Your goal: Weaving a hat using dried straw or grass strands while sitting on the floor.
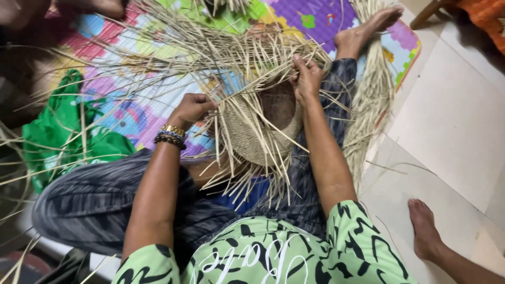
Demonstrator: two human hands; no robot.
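Down at the frame's center, we weave the half-made straw hat (252, 131) resting on our lap. Our left hand (192, 108) closes around loose strands at its left edge; our right hand (306, 79) pinches strips at the upper rim. Next, we judge, another strip must cross under. Beyond lies a colourful mat (131, 108).

Pale tan woven straw hat (258, 131); multicoloured play mat (131, 105); green cloth (58, 126); green-black patterned shirt (263, 252); grey streaked trousers (89, 205).
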